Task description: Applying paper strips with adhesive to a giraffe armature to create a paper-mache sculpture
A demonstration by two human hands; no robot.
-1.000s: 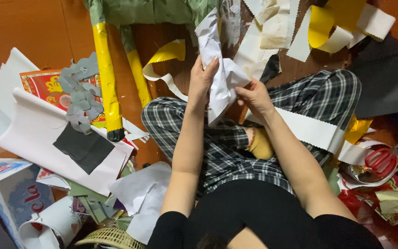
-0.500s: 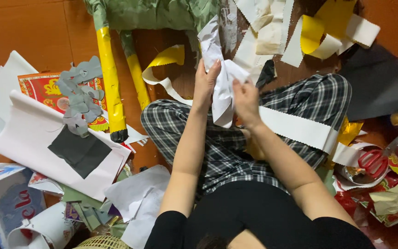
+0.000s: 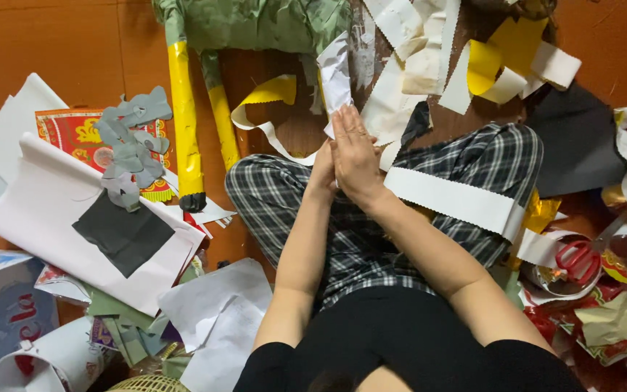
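Observation:
I sit cross-legged in plaid trousers on an orange floor. My left hand (image 3: pixel 323 170) and my right hand (image 3: pixel 355 156) are pressed palm to palm in front of me, flattening a crumpled white sheet of paper (image 3: pixel 335 72) between them. The top of the sheet sticks up above my fingertips; the rest is hidden between the palms. A green and yellow paper figure (image 3: pixel 248 29) with yellow legs stands just beyond my hands.
A wide white scalloped strip (image 3: pixel 455 199) lies over my right knee. White sheets with a black square (image 3: pixel 121 232) and grey cut-outs (image 3: pixel 128 141) lie left. Red scissors (image 3: pixel 578 260) sit in scraps at right; yellow and white strips (image 3: pixel 502 69) are piled behind.
My hands have closed together, palm against palm, squeezing the white paper that was loosely held and hanging between them before. The right hand moved in toward the left.

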